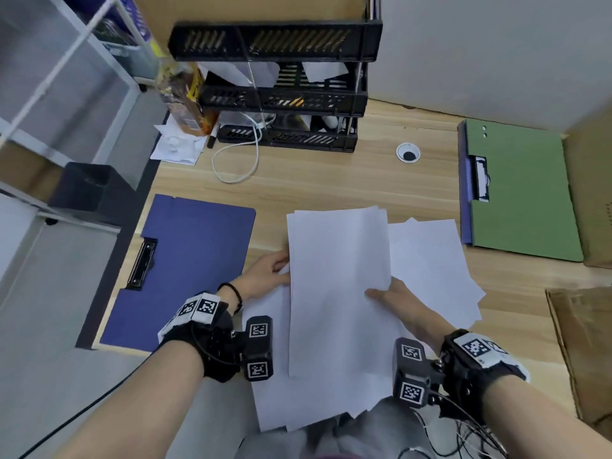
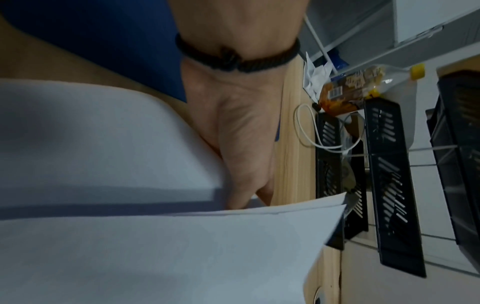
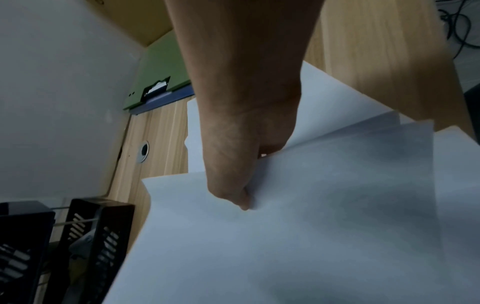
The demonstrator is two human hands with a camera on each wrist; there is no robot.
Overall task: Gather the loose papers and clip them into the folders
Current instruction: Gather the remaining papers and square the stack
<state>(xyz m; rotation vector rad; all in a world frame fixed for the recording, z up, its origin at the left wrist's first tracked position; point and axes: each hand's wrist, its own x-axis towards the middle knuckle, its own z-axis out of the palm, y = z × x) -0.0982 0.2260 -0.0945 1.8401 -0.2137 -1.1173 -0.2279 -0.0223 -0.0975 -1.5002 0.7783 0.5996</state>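
A stack of white papers [image 1: 337,286] is lifted off the wooden desk [image 1: 331,187] between my two hands. My left hand [image 1: 268,273] holds its left edge, fingers curled behind the sheets [image 2: 155,257]. My right hand [image 1: 394,296] pinches the right edge, thumb on top [image 3: 241,197]. More loose sheets [image 1: 430,260] lie spread underneath and hang over the desk's near edge. An open blue folder [image 1: 185,266] with a black clip [image 1: 142,263] lies to the left. A green folder [image 1: 520,190] with its clip [image 1: 482,177] lies at the right on another blue one.
Black stacked letter trays [image 1: 281,94] stand at the back with a white cable [image 1: 238,160] and a bottle [image 1: 185,94] beside them. A cable hole [image 1: 408,153] is in the desk. Cardboard [image 1: 583,342] lies at the right edge. A black bin [image 1: 86,187] stands on the floor.
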